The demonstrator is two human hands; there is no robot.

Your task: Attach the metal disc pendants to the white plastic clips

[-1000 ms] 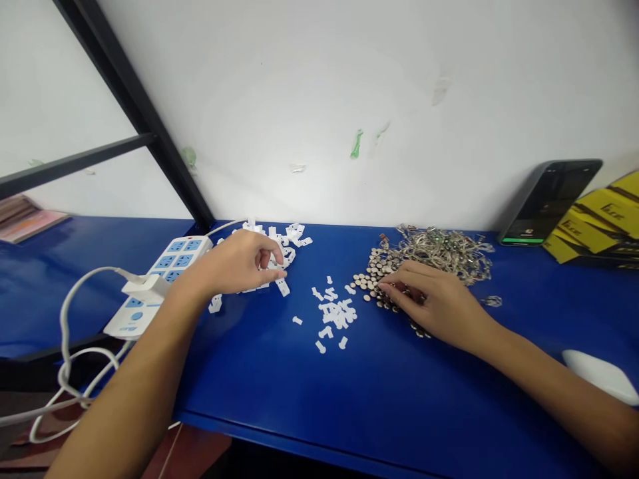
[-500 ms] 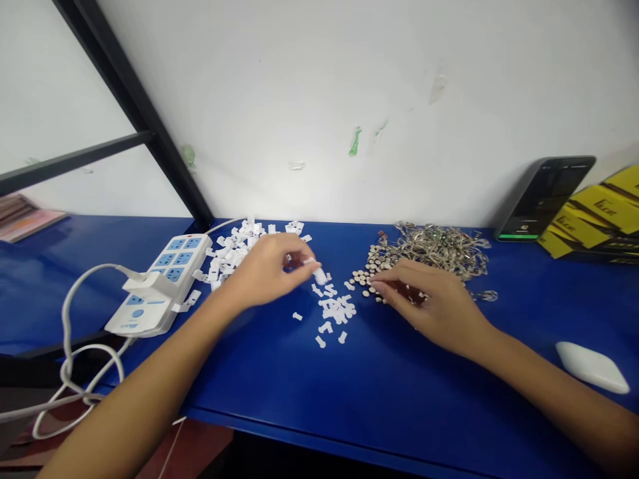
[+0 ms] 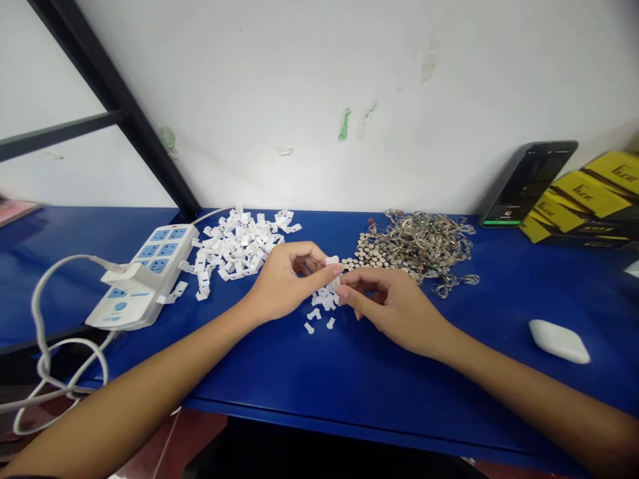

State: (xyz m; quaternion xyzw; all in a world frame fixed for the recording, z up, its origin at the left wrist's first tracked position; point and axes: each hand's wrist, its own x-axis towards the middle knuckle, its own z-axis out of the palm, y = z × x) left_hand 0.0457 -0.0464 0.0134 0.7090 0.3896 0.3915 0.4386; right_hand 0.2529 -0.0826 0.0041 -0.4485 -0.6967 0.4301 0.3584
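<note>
Head view, and both hands meet over the blue desk [image 3: 349,379]! The left hand [image 3: 287,283] has its grip clamped on a small white plastic piece [image 3: 332,261], pinched between thumb and fingers, upper end poking out. Up comes the question of the right hand [image 3: 394,309]: thumb and forefinger close together at the piece's lower end, but whether that grip pinches it, or hides something smaller, I cannot tell. Directly below and beside them, loose white tabs [image 3: 325,299]; just beyond the right fingers, round metallic discs [image 3: 369,249] beside a wiry tangle [image 3: 429,243]. Across on the left, a heap of white parts [image 3: 239,243]. Good technique here, I'd judge: hold the piece steady on the left, line up squarely, press gently with the right fingertips, and leave its working end uncovered. Tilt or squeeze too hard, and it could slip.
</note>
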